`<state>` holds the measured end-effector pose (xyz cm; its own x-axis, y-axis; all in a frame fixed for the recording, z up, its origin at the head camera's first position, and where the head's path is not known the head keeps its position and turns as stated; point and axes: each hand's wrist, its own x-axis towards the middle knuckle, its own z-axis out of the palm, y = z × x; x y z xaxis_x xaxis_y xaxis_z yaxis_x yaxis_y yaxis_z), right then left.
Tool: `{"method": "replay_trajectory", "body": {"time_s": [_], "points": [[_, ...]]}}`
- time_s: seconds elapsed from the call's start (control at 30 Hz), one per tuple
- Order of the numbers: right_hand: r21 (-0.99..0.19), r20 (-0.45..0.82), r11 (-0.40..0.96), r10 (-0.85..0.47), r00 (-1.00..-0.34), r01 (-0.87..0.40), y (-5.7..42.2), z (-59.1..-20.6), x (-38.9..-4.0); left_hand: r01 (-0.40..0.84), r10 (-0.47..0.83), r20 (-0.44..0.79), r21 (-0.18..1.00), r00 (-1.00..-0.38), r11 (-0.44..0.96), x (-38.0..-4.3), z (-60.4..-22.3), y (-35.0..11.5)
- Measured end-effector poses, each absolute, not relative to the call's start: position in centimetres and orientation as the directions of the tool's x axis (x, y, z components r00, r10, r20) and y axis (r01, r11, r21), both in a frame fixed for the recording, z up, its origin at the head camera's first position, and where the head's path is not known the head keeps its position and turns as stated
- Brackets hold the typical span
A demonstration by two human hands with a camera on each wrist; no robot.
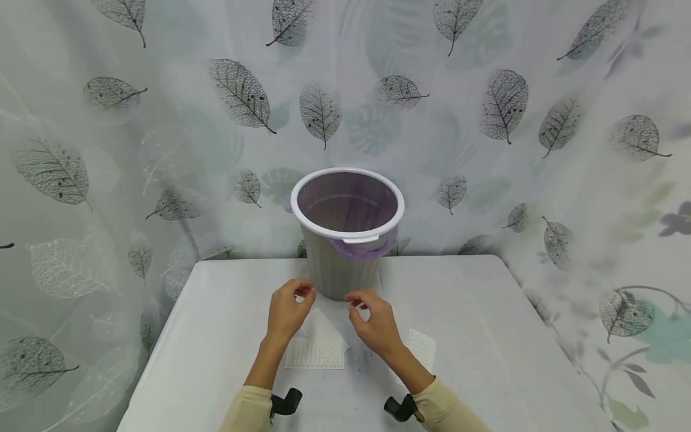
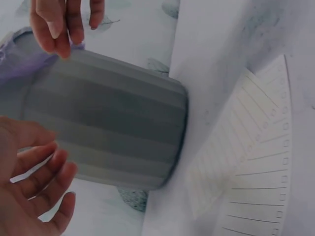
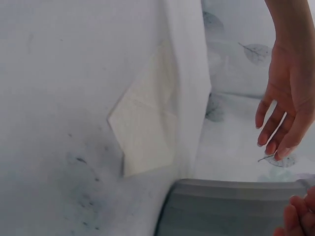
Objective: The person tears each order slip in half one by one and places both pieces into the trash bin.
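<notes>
A grey waste bin (image 1: 345,264) with a white rim (image 1: 347,235) stands upright at the far part of the table. A purple bag (image 1: 364,247) lines it and hangs out under the rim at the front. My left hand (image 1: 288,309) hovers before the bin's lower left side, its fingers loosely curled and nothing in them. The right hand (image 1: 375,321) mirrors it at the lower right, also holding nothing. In the left wrist view, both the left hand (image 2: 29,172) and the right hand (image 2: 66,19) overlap the bin's side (image 2: 108,113).
Two overlapping lined paper sheets (image 1: 315,354) lie on the white table (image 1: 475,336), by the left forearm. Another lined sheet (image 1: 421,348) is partly behind the right forearm. A leaf-patterned curtain (image 1: 345,72) hangs behind the table and along both sides.
</notes>
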<state>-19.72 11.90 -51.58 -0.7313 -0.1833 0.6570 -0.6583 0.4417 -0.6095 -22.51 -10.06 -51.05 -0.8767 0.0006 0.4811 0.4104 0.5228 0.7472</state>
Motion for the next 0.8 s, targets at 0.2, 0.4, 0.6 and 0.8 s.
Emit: {"method": "replay_trajectory", "body": {"time_s": [0.2, 0.4, 0.6, 0.8], "points": [[-0.65, 0.513, 0.551, -0.191, -0.837, -0.524, 11.4, -53.6, -19.4, 0.332, 0.006, 0.402, 0.747, -0.916, 0.577, -23.0, -53.5, -10.1], [-0.657, 0.357, 0.638, -0.206, -0.911, -0.401, 11.0, -55.1, -19.1, 0.247, 0.005, 0.31, 0.745, -0.951, 0.62, -23.2, -55.4, -10.2], [-0.627, 0.225, 0.707, -0.239, -0.945, -0.328, 10.5, -56.6, -19.1, 0.167, -0.006, 0.233, 0.715, -0.972, 0.678, -23.4, -56.7, -10.4], [-0.548, 0.153, 0.799, -0.196, -0.969, -0.248, 9.9, -57.8, -18.9, 0.114, -0.005, 0.17, 0.681, -0.985, 0.723, -23.5, -58.2, -10.3]]}}
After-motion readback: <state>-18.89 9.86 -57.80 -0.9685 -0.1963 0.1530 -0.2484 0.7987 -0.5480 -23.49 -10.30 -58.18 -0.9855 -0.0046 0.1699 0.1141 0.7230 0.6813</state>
